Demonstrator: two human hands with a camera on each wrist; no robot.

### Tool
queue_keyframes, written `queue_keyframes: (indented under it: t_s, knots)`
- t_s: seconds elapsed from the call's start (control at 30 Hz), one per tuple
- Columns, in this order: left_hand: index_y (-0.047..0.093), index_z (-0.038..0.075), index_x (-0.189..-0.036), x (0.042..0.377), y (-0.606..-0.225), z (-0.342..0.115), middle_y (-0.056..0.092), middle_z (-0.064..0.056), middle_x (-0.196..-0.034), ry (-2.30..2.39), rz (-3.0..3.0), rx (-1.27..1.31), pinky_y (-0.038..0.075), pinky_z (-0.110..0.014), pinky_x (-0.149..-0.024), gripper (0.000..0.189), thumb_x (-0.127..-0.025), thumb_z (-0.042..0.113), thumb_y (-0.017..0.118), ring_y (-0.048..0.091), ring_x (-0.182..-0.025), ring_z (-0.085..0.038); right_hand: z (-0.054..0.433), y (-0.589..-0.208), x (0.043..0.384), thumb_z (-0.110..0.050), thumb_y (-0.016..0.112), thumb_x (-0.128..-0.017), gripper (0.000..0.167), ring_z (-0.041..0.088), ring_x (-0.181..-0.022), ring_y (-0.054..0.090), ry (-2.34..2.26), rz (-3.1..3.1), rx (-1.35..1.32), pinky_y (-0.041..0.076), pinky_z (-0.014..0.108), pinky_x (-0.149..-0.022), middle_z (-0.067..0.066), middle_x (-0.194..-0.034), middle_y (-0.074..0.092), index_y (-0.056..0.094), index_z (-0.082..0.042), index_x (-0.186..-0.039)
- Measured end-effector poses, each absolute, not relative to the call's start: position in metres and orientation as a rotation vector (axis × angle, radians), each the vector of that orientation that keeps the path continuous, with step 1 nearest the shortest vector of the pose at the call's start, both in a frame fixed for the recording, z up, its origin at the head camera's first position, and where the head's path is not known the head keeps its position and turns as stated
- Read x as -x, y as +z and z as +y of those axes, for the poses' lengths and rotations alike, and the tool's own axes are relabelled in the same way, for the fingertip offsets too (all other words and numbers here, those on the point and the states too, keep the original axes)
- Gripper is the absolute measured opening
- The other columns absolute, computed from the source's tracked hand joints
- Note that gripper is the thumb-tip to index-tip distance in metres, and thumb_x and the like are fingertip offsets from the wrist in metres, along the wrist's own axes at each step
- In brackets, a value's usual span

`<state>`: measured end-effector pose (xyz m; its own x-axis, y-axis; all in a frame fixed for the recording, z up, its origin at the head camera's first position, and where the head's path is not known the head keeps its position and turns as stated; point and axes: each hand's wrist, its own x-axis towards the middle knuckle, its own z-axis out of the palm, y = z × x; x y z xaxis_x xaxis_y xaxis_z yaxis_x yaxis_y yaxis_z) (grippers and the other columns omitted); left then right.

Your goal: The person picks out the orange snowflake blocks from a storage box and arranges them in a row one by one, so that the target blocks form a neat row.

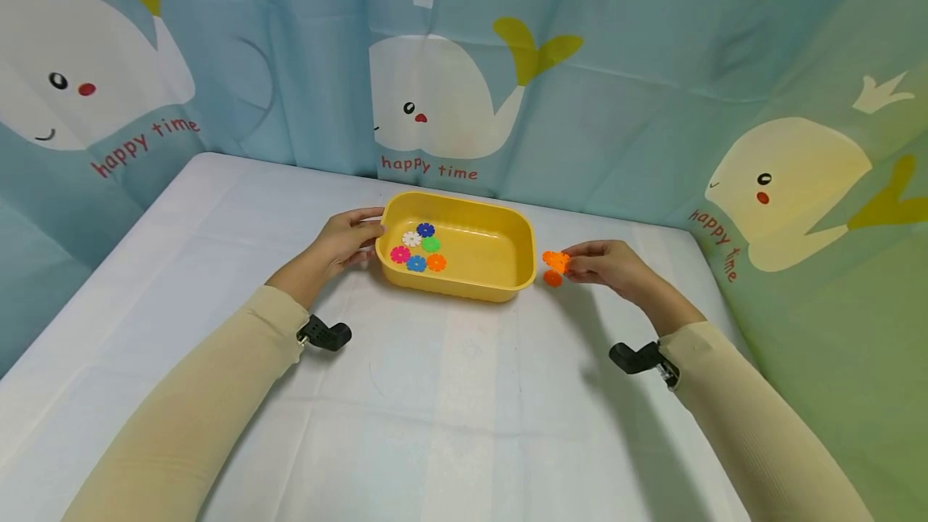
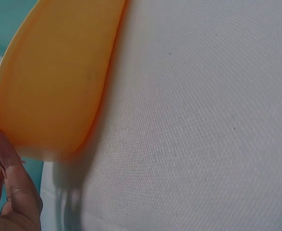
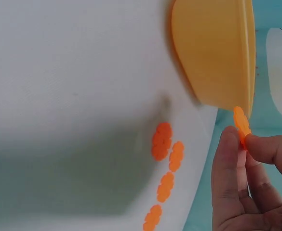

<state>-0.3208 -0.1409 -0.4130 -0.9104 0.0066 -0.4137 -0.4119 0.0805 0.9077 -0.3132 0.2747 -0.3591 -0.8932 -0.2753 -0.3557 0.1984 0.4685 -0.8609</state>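
A yellow plastic tub sits on the table, with several flower-shaped discs lying flat in its left part: a dark blue disc, a white disc, a green disc, a pink disc, a blue disc and an orange disc. At the tub's left end, my left hand grips the rim. Just beyond its right end, my right hand pinches another orange disc between thumb and fingers. Below that hand, several orange discs lie in a row on the table.
White cloth covers the table. Behind it and along the right hangs a blue-green curtain with printed whales. A black wrist mount sticks out from the left sleeve, and a similar mount from the right.
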Motion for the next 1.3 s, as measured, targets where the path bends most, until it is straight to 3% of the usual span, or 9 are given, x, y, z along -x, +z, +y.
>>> queue_keyframes:
  t_s: [1.3]
  knots:
    - [0.05, 0.026, -0.145, 0.321, -0.414, -0.141, 0.06, -0.005, -0.135, 1.907, 2.04, 0.403, 0.052, -0.017, -0.057, 0.049, -0.098, 0.024, 0.062, 0.063, -0.065, -0.006, 0.306, -0.385, 0.311, 0.0, 0.053, -0.098, 0.052, 0.002, -0.078, 0.068, -1.555, 2.177, -0.088, 0.057, 0.018, -0.077, -0.009, -0.083, 0.07, 0.031, 0.023, -0.14]
